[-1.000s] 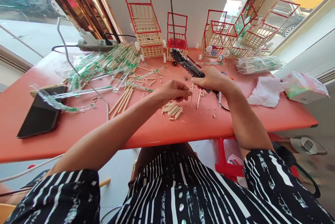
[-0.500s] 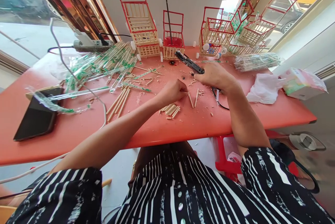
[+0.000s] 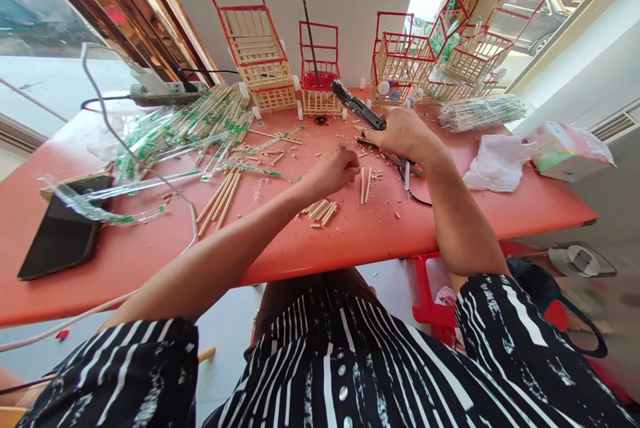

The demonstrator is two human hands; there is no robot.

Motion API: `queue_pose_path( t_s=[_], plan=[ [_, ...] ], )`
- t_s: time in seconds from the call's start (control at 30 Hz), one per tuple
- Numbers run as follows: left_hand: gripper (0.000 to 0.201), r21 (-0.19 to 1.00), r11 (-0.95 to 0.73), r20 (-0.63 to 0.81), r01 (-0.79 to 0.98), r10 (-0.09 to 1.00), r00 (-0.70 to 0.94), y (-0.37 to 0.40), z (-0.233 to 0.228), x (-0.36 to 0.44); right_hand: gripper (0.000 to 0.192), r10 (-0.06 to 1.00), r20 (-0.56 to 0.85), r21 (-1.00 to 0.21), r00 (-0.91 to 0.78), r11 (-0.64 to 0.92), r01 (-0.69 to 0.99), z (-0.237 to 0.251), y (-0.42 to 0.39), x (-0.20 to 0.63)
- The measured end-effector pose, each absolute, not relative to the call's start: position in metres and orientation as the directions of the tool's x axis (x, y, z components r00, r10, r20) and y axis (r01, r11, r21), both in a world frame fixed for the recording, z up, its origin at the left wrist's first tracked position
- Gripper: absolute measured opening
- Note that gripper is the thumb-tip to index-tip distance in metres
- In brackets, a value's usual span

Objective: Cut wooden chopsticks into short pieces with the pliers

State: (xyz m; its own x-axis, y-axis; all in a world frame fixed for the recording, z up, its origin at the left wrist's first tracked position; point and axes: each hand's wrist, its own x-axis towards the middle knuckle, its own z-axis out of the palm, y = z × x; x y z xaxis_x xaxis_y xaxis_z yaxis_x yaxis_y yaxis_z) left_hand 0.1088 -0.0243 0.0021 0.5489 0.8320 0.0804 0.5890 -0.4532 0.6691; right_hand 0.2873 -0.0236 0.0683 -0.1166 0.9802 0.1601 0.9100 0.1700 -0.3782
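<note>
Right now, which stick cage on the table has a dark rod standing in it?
The small middle cage with the red bowl inside; the others hold no rod.

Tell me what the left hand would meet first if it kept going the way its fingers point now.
Probably the two short cut sticks lying side by side on the red table, just beyond the left hand. Depth is unclear; its fingertips may pass just above them.
</note>
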Motion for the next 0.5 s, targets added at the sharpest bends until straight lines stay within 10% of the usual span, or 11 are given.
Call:
queue_pose_path(
  t_s=[0.2,0.5],
  plan=[
    [0.018,0.790,-0.153,-0.146,0.594,0.894,0.424,-0.030,0.016,0.113,0.034,0.991,0.131,-0.342,-0.029,0.072,0.937,0.074,-0.028,0.284],
    [0.043,0.358,-0.427,-0.077,0.831,0.873,0.482,-0.046,0.003,0.124,0.041,0.985,0.169,-0.375,-0.020,0.083,0.923,0.070,-0.021,0.288]
  ],
)
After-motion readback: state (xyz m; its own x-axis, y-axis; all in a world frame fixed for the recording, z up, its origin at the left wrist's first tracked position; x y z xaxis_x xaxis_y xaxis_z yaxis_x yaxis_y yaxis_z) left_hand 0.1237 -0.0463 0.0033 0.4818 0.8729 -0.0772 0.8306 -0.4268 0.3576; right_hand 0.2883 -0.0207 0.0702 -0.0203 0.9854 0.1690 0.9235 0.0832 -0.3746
